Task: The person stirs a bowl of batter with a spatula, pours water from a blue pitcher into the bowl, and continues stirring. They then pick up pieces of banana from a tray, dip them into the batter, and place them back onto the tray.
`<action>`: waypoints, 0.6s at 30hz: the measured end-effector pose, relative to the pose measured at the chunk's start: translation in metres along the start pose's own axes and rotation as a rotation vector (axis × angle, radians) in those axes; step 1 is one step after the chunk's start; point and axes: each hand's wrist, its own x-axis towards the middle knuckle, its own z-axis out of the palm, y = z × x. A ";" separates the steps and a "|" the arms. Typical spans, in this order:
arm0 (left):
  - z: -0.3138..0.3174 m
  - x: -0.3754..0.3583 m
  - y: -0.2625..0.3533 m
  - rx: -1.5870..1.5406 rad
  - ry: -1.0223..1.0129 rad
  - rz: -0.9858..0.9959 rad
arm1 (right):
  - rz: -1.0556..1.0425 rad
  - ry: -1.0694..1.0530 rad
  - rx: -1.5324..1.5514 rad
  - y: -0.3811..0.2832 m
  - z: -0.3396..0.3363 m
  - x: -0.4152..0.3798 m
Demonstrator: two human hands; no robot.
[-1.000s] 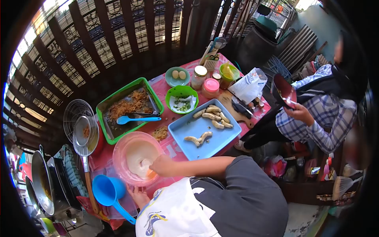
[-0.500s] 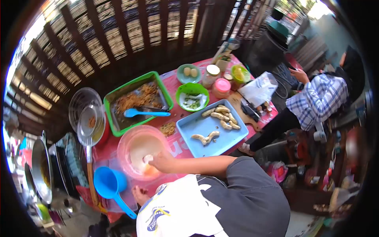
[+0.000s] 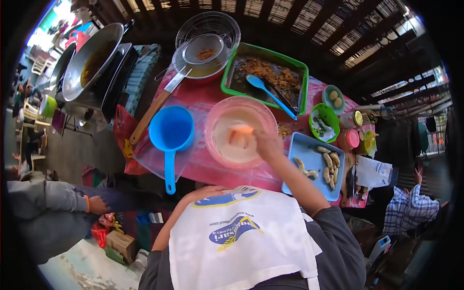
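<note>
My right hand (image 3: 268, 146) is closed at the right side of a pink plastic bowl (image 3: 211, 153) of pale, creamy liquid. From its fingers an orange-and-white utensil (image 3: 240, 130) reaches down into the liquid; motion blur hides its exact kind. My left hand (image 3: 207, 193) lies flat against the front of my white apron at the table's near edge, holding nothing, its fingers partly hidden. Left of the bowl stands a blue plastic dipper (image 3: 171, 128), handle toward me. To the right, a light-blue tray (image 3: 296, 145) carries several peeled bananas (image 3: 330, 166).
A green-rimmed tray (image 3: 304, 72) holds brown fried crumbs and a blue spoon (image 3: 270, 96). A wooden-handled strainer (image 3: 159, 108) rests over a basin. Woks (image 3: 94, 58) stand far left. Another person's hand (image 3: 99, 205) is at left; a person in a checked shirt (image 3: 411, 210) is at right.
My view has swung left, so the table sits further right and the woks show more. The orange utensil now lies across the bowl's middle. My left hand shows more fully against the apron.
</note>
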 end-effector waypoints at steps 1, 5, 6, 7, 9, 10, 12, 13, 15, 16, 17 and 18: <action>0.007 -0.021 0.022 -0.068 0.045 0.137 | 0.026 -0.047 -0.007 0.012 -0.007 -0.001; -0.016 0.027 -0.034 0.034 0.047 -0.140 | -0.057 -0.178 -0.099 -0.002 -0.034 -0.031; -0.017 0.032 -0.043 0.092 0.098 -0.127 | -0.116 -0.178 -0.099 -0.011 -0.031 -0.034; -0.017 0.033 -0.043 0.153 0.148 -0.113 | -0.115 -0.119 -0.070 -0.016 -0.024 -0.029; -0.013 0.040 -0.032 0.095 0.239 -0.142 | -0.114 0.010 -0.024 -0.020 -0.003 -0.011; -0.011 0.043 -0.024 0.065 0.285 -0.166 | -0.108 0.046 -0.044 -0.015 -0.004 0.001; -0.017 0.066 -0.048 -0.074 0.332 -0.059 | -0.095 0.123 -0.083 -0.002 -0.006 0.020; -0.019 0.072 -0.054 -0.145 0.351 -0.012 | -0.025 0.106 -0.061 0.007 -0.005 0.017; -0.022 0.078 -0.060 -0.232 0.314 -0.033 | 0.109 0.080 -0.024 0.025 -0.005 0.012; -0.025 0.081 -0.060 -0.277 0.296 -0.026 | 0.109 0.026 -0.069 0.019 -0.008 0.002; -0.026 0.083 -0.057 -0.224 0.304 0.025 | 0.108 -0.037 -0.107 0.010 -0.015 -0.015; -0.024 0.081 -0.053 -0.170 0.310 0.068 | 0.110 -0.105 -0.142 0.002 -0.019 -0.028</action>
